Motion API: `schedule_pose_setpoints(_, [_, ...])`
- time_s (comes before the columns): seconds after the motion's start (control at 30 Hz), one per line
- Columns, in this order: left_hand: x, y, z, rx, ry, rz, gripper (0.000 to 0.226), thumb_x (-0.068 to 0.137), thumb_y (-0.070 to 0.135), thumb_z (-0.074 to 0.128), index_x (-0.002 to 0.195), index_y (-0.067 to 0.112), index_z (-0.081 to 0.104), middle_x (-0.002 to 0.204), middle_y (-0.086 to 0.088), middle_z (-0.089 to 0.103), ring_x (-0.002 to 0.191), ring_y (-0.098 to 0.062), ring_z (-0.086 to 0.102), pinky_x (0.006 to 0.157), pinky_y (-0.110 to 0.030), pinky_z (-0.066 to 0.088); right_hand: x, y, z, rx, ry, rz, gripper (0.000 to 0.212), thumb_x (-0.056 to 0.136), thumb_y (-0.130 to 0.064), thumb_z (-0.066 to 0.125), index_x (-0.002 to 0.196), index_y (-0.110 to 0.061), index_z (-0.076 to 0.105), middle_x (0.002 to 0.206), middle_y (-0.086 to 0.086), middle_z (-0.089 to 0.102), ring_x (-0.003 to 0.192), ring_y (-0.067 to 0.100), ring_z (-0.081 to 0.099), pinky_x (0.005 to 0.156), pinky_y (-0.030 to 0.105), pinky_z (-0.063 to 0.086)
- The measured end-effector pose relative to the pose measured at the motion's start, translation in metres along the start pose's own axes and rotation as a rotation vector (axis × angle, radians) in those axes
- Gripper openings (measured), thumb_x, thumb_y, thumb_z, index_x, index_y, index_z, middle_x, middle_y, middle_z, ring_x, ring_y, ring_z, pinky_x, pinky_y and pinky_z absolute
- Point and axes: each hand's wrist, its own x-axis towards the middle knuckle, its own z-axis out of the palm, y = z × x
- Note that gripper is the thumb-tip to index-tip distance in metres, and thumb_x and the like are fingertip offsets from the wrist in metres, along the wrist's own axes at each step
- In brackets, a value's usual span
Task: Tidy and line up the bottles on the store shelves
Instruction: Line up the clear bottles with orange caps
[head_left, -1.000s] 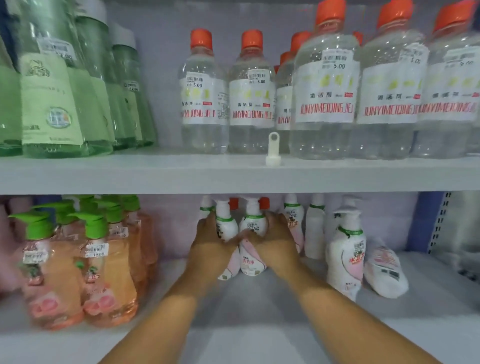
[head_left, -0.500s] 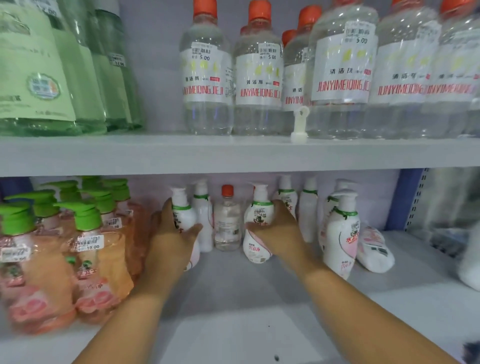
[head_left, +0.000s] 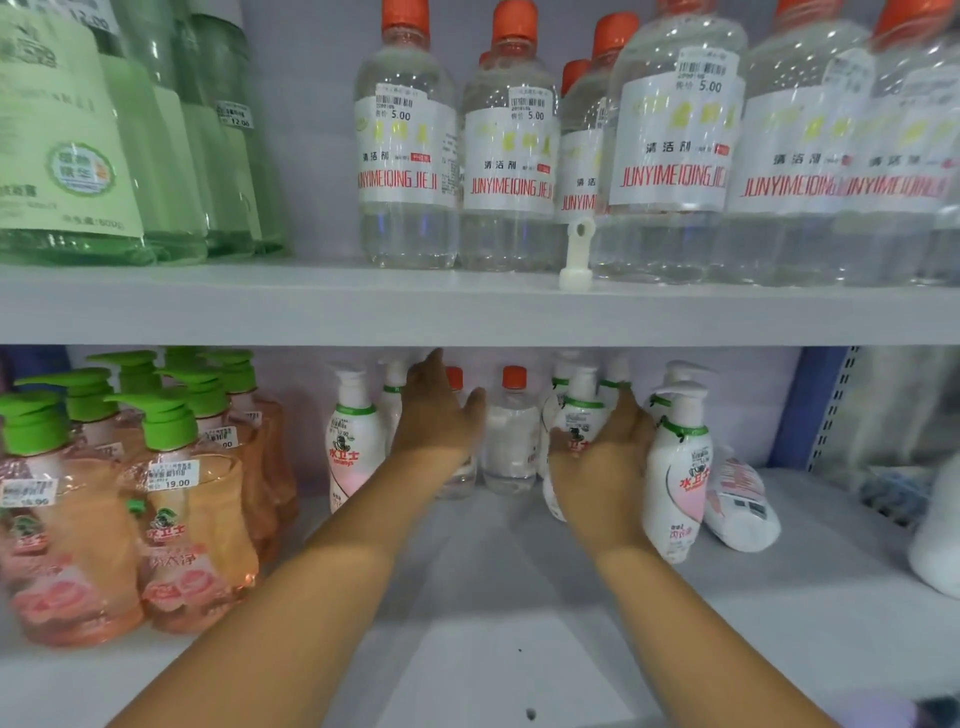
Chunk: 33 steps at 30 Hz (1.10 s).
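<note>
Several white pump bottles stand on the lower shelf (head_left: 493, 597). My right hand (head_left: 602, 467) grips one white pump bottle (head_left: 579, 415) near the middle. My left hand (head_left: 439, 410) is raised with straight fingers in front of a small clear bottle with an orange cap (head_left: 456, 384), holding nothing. A second small clear orange-capped bottle (head_left: 511, 431) stands between my hands. One white pump bottle (head_left: 350, 436) stands upright left of my left hand, another (head_left: 678, 467) stands right of my right hand, and one lies on its side (head_left: 740, 504).
Orange soap bottles with green pumps (head_left: 171, 499) crowd the lower left. On the upper shelf (head_left: 311, 306) stand green bottles (head_left: 62, 140), clear orange-capped bottles (head_left: 670, 140) and a small white clip (head_left: 576, 254) at the edge. The shelf upright (head_left: 810, 410) is at the right.
My left hand let go of the white pump bottle, which now stands at the left, and moved right and up toward the small clear bottles. My right hand still holds its bottle.
</note>
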Motion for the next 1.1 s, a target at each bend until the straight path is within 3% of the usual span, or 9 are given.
schedule_pose_setpoints(0.07, [0.016,-0.006,0.011,0.041,-0.014,-0.063,0.065,0.101,0.027,0.057,0.155,0.004,0.029,0.155,-0.017,0.039,0.143,-0.033,0.041,0.116,-0.041,0.037,-0.006,-0.020,-0.005,0.135,0.007,-0.206,0.058,0.086,-0.014,0.071,0.140,-0.008,0.048,0.138,0.011,0.047,0.129,0.022,0.046,0.109,0.026,0.039])
schedule_pose_setpoints(0.17, [0.023,-0.010,0.019,0.181,0.066,-0.043,0.034,0.103,0.023,0.053,0.130,0.003,0.053,0.130,-0.018,0.060,0.123,-0.035,0.057,0.100,-0.043,0.048,0.000,-0.040,0.009,0.234,-0.110,-0.340,0.037,0.093,-0.021,0.056,0.129,-0.016,0.056,0.130,0.001,0.055,0.125,0.018,0.054,0.107,0.034,0.045])
schedule_pose_setpoints(0.33, [-0.003,-0.012,0.002,0.128,0.116,0.076,0.013,0.100,0.023,0.057,0.099,0.012,0.064,0.098,-0.006,0.068,0.093,-0.028,0.066,0.078,-0.036,0.051,0.046,-0.050,0.058,-0.149,-0.473,-0.011,0.035,0.101,-0.023,0.050,0.129,-0.002,0.054,0.127,0.016,0.056,0.121,0.033,0.055,0.104,0.038,0.043])
schedule_pose_setpoints(0.5, [-0.055,-0.008,-0.038,-0.096,0.110,0.064,0.023,0.097,0.016,0.064,0.119,0.019,0.068,0.101,0.009,0.063,0.091,-0.007,0.057,0.072,0.002,0.035,0.064,-0.057,0.072,-0.385,-0.604,0.000,0.040,0.103,-0.015,0.043,0.140,0.000,0.045,0.138,0.019,0.047,0.125,0.035,0.051,0.105,0.041,0.042])
schedule_pose_setpoints(0.6, [-0.069,-0.010,-0.057,-0.181,0.024,0.005,0.036,0.097,0.015,0.065,0.132,0.022,0.065,0.113,0.008,0.065,0.100,-0.007,0.060,0.072,0.009,0.032,0.066,-0.060,0.063,-0.335,-0.600,-0.013,0.032,0.103,-0.013,0.045,0.130,-0.004,0.058,0.135,0.017,0.055,0.123,0.032,0.055,0.101,0.036,0.043])
schedule_pose_setpoints(0.73, [-0.081,-0.022,-0.077,-0.195,-0.024,-0.010,0.041,0.095,0.017,0.067,0.134,0.028,0.063,0.117,0.007,0.069,0.101,-0.007,0.063,0.073,0.007,0.037,0.048,-0.076,0.037,-0.279,-0.556,-0.078,0.019,0.100,-0.016,0.055,0.113,-0.006,0.065,0.115,0.012,0.066,0.109,0.030,0.062,0.078,0.026,0.040])
schedule_pose_setpoints(0.83, [-0.089,-0.032,-0.087,-0.199,-0.022,0.008,0.042,0.093,0.022,0.071,0.132,0.036,0.063,0.115,0.013,0.070,0.101,-0.004,0.066,0.081,0.000,0.042,0.029,-0.086,0.002,-0.161,-0.535,-0.103,0.023,0.101,-0.017,0.055,0.121,-0.011,0.066,0.118,0.008,0.066,0.107,0.027,0.061,0.083,0.027,0.045])
schedule_pose_setpoints(0.97, [-0.106,-0.035,-0.093,-0.301,-0.037,-0.001,0.042,0.092,0.024,0.074,0.124,0.048,0.062,0.113,0.015,0.073,0.107,-0.004,0.068,0.101,-0.029,0.052,0.003,-0.092,-0.050,-0.080,-0.548,-0.056,0.027,0.100,-0.020,0.058,0.126,-0.024,0.066,0.117,-0.005,0.062,0.100,0.015,0.057,0.079,0.016,0.039])
schedule_pose_setpoints(1.1, [-0.128,-0.026,-0.099,-0.325,-0.091,-0.019,0.047,0.088,0.034,0.077,0.132,0.041,0.062,0.116,0.016,0.072,0.111,-0.001,0.066,0.104,-0.030,0.050,-0.016,-0.085,-0.086,-0.026,-0.564,-0.061,0.026,0.095,-0.018,0.067,0.120,-0.025,0.070,0.106,-0.009,0.063,0.093,0.011,0.057,0.069,0.001,0.037])
